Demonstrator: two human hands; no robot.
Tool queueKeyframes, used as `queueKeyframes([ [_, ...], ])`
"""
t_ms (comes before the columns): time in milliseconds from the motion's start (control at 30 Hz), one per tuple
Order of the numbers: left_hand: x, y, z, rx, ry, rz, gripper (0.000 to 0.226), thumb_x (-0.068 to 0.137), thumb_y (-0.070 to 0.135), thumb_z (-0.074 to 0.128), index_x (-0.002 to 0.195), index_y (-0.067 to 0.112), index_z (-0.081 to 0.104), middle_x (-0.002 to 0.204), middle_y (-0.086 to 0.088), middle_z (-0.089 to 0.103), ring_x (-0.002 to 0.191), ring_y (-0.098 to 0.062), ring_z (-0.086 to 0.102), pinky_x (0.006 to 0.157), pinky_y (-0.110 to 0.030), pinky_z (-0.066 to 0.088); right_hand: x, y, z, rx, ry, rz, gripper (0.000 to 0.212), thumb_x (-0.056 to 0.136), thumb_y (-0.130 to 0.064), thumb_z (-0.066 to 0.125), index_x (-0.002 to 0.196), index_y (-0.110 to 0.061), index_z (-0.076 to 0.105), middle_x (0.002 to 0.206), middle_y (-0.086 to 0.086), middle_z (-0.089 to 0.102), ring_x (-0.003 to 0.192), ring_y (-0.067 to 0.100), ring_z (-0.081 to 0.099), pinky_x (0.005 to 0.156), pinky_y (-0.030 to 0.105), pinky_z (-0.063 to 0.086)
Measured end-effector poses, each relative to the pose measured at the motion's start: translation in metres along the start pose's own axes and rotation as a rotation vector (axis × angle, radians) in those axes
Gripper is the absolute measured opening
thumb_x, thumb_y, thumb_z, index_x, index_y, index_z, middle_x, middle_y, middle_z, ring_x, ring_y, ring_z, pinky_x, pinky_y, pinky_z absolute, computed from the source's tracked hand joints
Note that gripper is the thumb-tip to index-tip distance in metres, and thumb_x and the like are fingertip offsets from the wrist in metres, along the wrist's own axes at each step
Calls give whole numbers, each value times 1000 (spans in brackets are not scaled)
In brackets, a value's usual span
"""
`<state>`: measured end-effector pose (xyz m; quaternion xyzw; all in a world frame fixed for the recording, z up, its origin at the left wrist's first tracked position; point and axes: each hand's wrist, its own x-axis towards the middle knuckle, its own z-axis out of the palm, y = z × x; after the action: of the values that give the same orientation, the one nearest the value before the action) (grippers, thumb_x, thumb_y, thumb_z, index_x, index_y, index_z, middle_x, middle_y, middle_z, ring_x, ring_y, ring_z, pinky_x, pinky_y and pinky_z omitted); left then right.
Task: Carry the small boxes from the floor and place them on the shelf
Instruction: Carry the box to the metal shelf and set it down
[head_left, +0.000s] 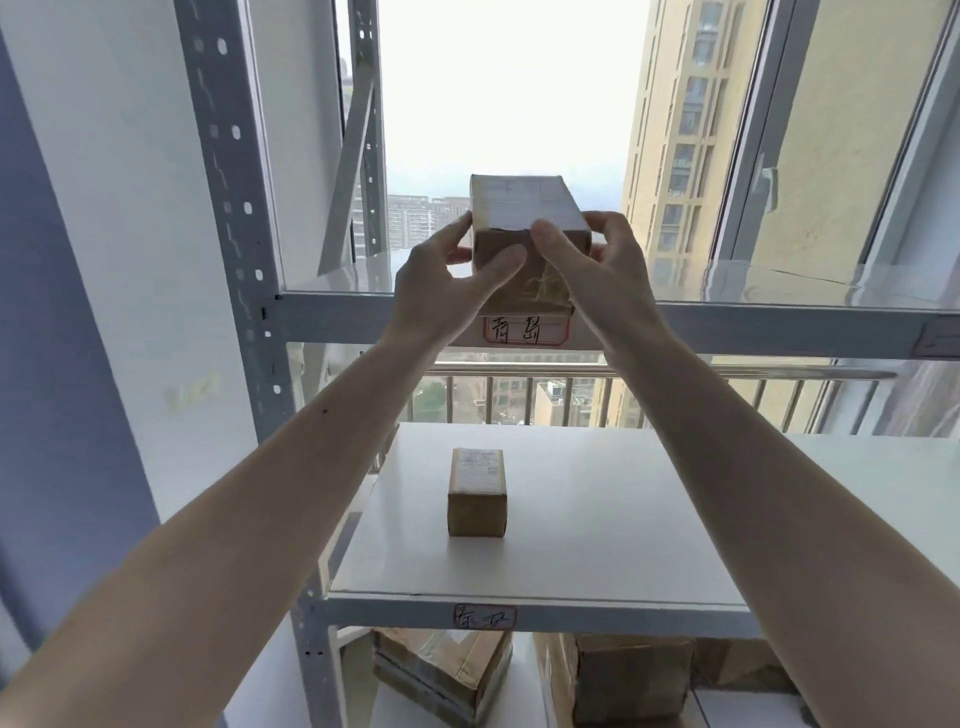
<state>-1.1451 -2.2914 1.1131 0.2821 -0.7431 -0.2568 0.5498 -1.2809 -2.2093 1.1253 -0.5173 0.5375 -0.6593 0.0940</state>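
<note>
Flat, overcast daylight pours in through the tall glass window (509, 104), and the sky there is blown out to near white. It backlights the small brown cardboard box (524, 244), leaving its near face dim. The glossy white shelf board (597, 519) carries a soft sheen. Wide-angle distortion bends the grey perforated metal upright (234, 208), and the bottom edge looks perhaps slightly soft.

I see window (509, 104) behind, tall beige building (675, 156) outside, metal railing (571, 397), handwritten label (525, 330).
</note>
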Motion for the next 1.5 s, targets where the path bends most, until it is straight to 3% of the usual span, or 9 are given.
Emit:
queueKeyframes([
  [133, 17, -5, -4, 42, -100, -28, 61, 76, 55, 73, 127, 24, 63, 106, 5, 71, 101, -10, 66, 89, -42, 57, 15, 2, 4, -120, -4, -4, 61, 81, -56, 67, 125, -18, 50, 98, -5, 67, 93, 14, 69, 85, 40, 60],
  [267, 31, -10, -8, 119, -153, -35, 89, 63, 71, 70, 137, 22, 56, 108, 4, 71, 101, -11, 67, 89, -39, 57, 24, 5, 4, -255, -11, -23, 64, 80, -58, 66, 126, -17, 52, 97, -6, 65, 93, 13, 66, 82, 36, 58],
  [467, 40, -11, -10, 168, -223, -53, 95, 74, 59, 73, 150, 14, 37, 105, -2, 72, 98, -17, 68, 82, -31, 55, 31, 9, 3, -358, -51, -33, 68, 76, -64, 63, 125, -18, 55, 105, -3, 69, 96, 17, 67, 89, 43, 57],
  [633, 40, -4, -25, 214, -186, -34, 110, 69, 59, 78, 155, 17, 25, 122, -4, 63, 111, -20, 60, 89, -34, 52, 33, 4, -12, -439, -107, -90, 88, 77, -63, 67, 146, -19, 36, 135, 7, 59, 113, 13, 54, 94, 31, 46],
  [867, 42, 11, -28, 204, -119, 121, 78, 65, 27, 90, 136, 17, 58, 128, -1, 66, 101, -9, 65, 67, -4, 48, 38, -1, -19, -477, -75, -218, 64, 78, -40, 78, 135, -27, 51, 118, -11, 58, 102, 8, 58, 86, 27, 45],
  [1100, 55, 3, -18, 198, -87, 141, 72, 65, 21, 91, 130, 10, 63, 124, -3, 68, 98, -9, 66, 61, 0, 47, 50, 6, -14, -465, -45, -235, 54, 78, -35, 78, 128, -22, 59, 109, -12, 62, 100, 10, 63, 80, 26, 48],
  [1233, 66, -4, -12, 217, -81, 138, 72, 63, 20, 91, 129, 8, 63, 124, -4, 68, 99, -9, 65, 66, -7, 49, 61, 12, -11, -483, -41, -247, 56, 79, -35, 77, 129, -20, 58, 112, -10, 61, 98, 9, 60, 67, 13, 38],
  [1400, 79, -15, -7, 246, -64, 128, 74, 60, 24, 92, 126, 9, 65, 123, -4, 69, 108, -13, 67, 91, -39, 57, 77, 20, -6, -496, -65, -242, 58, 78, -34, 77, 130, -19, 57, 110, -10, 59, 98, 10, 59, 66, 17, 38],
  [1500, 87, -21, -4, 305, -61, 132, 73, 61, 31, 90, 127, 14, 65, 123, 0, 70, 110, -11, 67, 98, -40, 51, 85, 24, -1, -484, -82, -224, 56, 78, -32, 77, 128, -18, 56, 105, -7, 62, 96, 10, 60, 65, 19, 40],
])
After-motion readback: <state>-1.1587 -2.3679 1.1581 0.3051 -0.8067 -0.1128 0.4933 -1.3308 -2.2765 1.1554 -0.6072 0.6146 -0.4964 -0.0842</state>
